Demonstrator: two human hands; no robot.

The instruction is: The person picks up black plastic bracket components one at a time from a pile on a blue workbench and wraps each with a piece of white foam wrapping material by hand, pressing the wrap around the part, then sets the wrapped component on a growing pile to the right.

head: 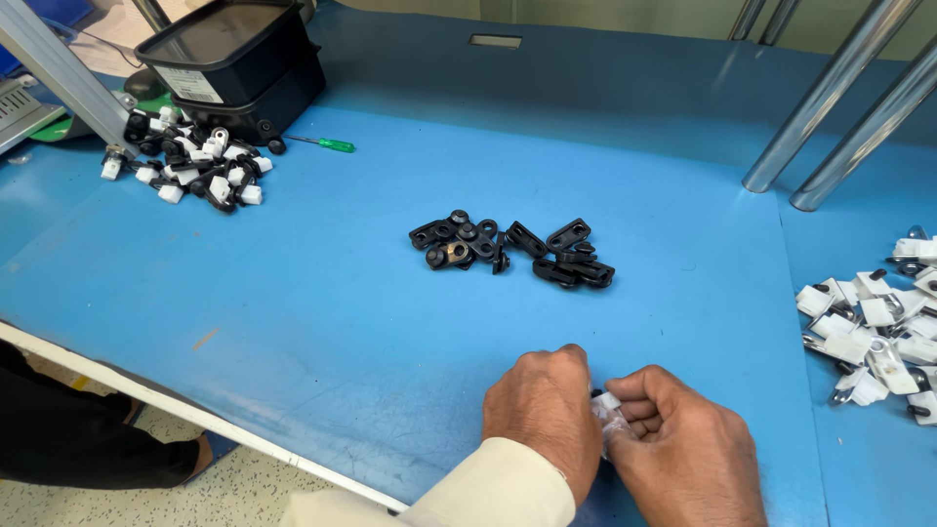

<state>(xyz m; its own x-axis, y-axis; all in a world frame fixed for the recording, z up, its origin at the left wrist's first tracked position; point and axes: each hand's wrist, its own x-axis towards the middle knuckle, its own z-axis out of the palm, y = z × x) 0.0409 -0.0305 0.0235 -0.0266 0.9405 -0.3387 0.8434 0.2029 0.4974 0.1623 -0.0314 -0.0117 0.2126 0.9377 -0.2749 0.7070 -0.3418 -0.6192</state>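
Both my hands meet at the near edge of the blue table (322,293). My left hand (543,410) and my right hand (683,439) pinch one small white plastic part (607,403) between their fingers, with a bit of a black piece showing at its top. A loose pile of small black plastic clips (512,250) lies on the table beyond my hands, a short reach away.
A heap of joined black-and-white parts (195,166) lies at the far left beside a black box (229,63) and a green-handled screwdriver (327,144). White parts (874,332) are piled at the right edge. Metal tubes (830,98) slant at the far right.
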